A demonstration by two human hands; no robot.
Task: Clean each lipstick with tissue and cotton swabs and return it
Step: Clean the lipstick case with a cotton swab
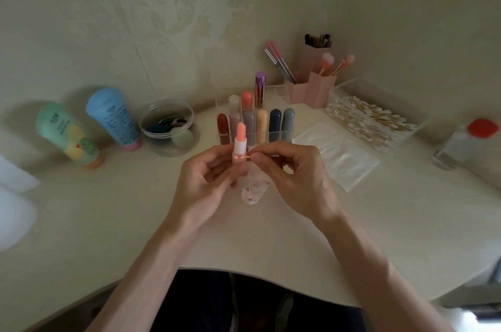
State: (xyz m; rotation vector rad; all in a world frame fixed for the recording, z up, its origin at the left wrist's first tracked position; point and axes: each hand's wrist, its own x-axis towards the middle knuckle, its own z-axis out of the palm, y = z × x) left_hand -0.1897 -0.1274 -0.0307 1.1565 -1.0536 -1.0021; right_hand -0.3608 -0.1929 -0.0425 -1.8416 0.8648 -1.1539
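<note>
Above the table's (108, 209) middle, toward its far edge, the left hand (206, 180) grips a lipstick (240, 139) upright, fingers curled round its base; the peach bullet stands wound out of a white sleeve. The right hand (295, 177) pinches a swab (245, 157) between thumb and forefinger, held level, its reddened tip touching the sleeve's lower part. Under the hands lies a crumpled tissue (252, 190) with red smears. Just behind, at the far edge, a clear organizer (279, 90) holds six capped lipsticks (261, 125) in front and three more behind. Left of it along the far edge sit a jar (169, 128) of sponges, a blue tube (113, 115) and a green tube (67, 134); print on both tubes is too blurred to read. Toward the far right corner stand pink holders (317, 87) with brushes and a swab box (341, 87), with a white pack (336, 158) before it. A red-capped bottle (461, 142) stands at the right edge, any label unreadable.
</note>
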